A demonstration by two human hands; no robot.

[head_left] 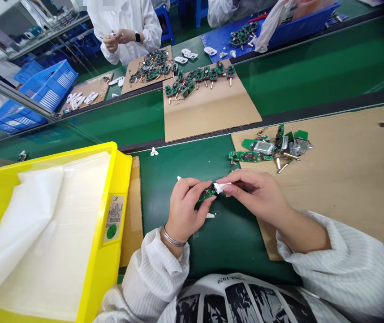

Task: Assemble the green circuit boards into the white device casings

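Head view: left hand (188,204) pinches a green circuit board (208,194) between thumb and fingers. Right hand (261,193) close beside it, fingertips clamped on a small white plastic part (220,187) at the board's near-right end, between both hands. Loose circuit boards (261,147) heaped beyond right hand, mostly on cardboard (343,179). Yellow tray (124,179) left of left hand. White three-pointed piece (154,151) on green bench (235,242), beyond left hand.

Tray (123,179) left, sheet (37,206) in it. Board pile (264,147) on cardboard (333,188), right. Behind: 1 more cardboard (208,116), boards (188,89) on far half. Basket (49,92) far left.
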